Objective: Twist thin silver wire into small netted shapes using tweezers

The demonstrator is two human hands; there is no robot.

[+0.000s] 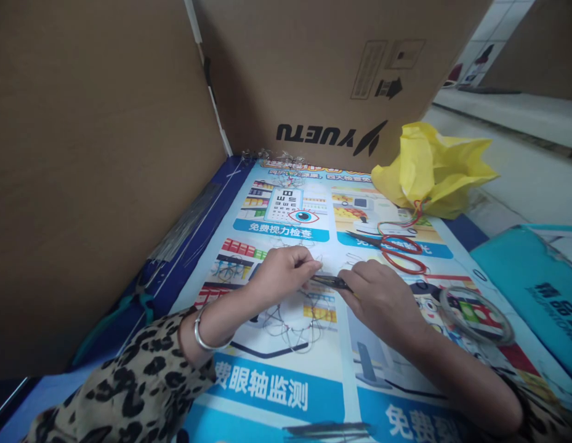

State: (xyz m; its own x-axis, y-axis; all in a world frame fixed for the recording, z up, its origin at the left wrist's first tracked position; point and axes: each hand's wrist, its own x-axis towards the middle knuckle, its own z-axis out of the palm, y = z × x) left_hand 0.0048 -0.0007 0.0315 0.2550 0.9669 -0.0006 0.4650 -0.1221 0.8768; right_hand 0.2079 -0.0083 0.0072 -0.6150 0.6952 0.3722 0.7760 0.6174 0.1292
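Note:
My right hand (380,298) is wrapped round a small pair of pliers (330,281), whose dark jaws point left at my other hand. My left hand (286,271) is closed in a pinch at the jaw tips, on thin wire that is hard to make out. Below the hands lies an openwork piece of bent thin wire (295,326), looped like a flower. Whether it joins the pinched wire, I cannot tell. Red-handled scissors (403,246) rest beyond my right hand. To the right of it is a coil of wire (477,314).
Cardboard panels (313,74) stand at the left and back. A yellow bag (433,169) sits back right, a teal box (535,289) at the right. Straight wires (188,221) and teal-handled pliers (138,301) lie left, dark thin rods (329,431) in front. A printed poster (286,384) covers the table.

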